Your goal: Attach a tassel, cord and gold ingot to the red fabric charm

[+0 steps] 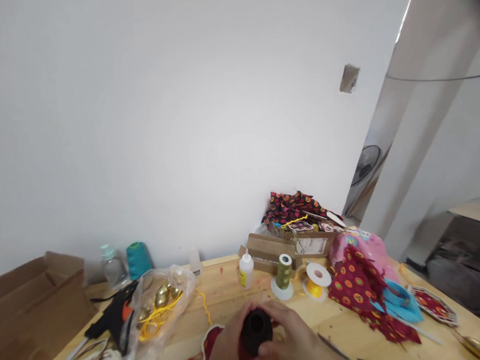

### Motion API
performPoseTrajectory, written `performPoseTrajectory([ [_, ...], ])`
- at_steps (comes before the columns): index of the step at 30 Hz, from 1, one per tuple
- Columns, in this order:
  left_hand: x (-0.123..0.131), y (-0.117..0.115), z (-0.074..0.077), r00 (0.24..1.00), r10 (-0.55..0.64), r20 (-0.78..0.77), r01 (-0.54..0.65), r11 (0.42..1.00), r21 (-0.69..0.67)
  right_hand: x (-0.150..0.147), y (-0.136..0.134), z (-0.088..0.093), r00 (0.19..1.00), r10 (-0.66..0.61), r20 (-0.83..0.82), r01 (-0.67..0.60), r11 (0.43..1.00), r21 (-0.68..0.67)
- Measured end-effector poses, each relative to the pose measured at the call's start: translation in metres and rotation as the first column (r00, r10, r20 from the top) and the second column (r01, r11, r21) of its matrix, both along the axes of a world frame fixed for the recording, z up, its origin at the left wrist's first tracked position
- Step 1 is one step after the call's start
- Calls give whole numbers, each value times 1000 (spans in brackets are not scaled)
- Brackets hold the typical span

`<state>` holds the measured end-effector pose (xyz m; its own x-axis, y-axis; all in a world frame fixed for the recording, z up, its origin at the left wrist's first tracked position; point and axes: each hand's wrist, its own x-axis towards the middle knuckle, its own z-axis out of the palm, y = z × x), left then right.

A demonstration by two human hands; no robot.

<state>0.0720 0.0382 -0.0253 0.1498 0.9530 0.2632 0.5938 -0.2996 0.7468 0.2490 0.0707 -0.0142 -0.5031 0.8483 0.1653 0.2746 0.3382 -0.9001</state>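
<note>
At the bottom middle of the head view, a black spool (257, 329) shows the round hole in its end. Both my left hand (228, 335) and my right hand (295, 335) are closed round it, one from each side. Behind my left hand, partly covered, lies a dark red fabric piece with a pale edge (211, 339). A pair of scissors (334, 347), cut off by the frame, lies just right of my right hand.
Behind my hands stand a white glue bottle (246, 271), a green thread spool (283, 273) and a yellow cord spool (316, 282). Left are a plastic bag with gold bells (161, 303), a black glue gun (116, 315) and a cardboard box (40, 308). Patterned fabric (357, 286) lies right.
</note>
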Motion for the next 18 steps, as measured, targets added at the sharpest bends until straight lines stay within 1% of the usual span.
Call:
performPoseTrajectory([
  [2,0,1,-2,1000,23,3,-23,1000,8,-3,-1,-14,993,-30,-114,21,996,-83],
  [3,1,1,-4,1000,24,10,-24,1000,9,-5,0,-17,982,-43,-182,17,990,-142],
  [4,1,2,-5,1000,19,19,-20,1000,6,-7,0,-18,966,-62,-253,11,980,-199],
  [6,1,2,-7,999,25,25,-25,1000,-9,-10,2,-13,924,-103,-367,-1,962,-274],
  [8,2,2,-6,998,67,-6,-67,998,-14,-11,3,-5,891,-118,-439,-18,956,-294],
  [10,3,1,-3,991,119,-60,-119,993,8,-12,3,2,865,-129,-484,-21,956,-292],
  [12,3,0,0,981,171,-97,-167,985,49,-12,5,5,851,-164,-499,6,953,-303],
  [15,1,1,3,967,230,-114,-224,973,65,-11,7,4,855,-233,-462,52,927,-371],
  [18,1,2,4,946,305,-108,-303,952,36,-13,9,2,846,-249,-471,35,908,-417],
])
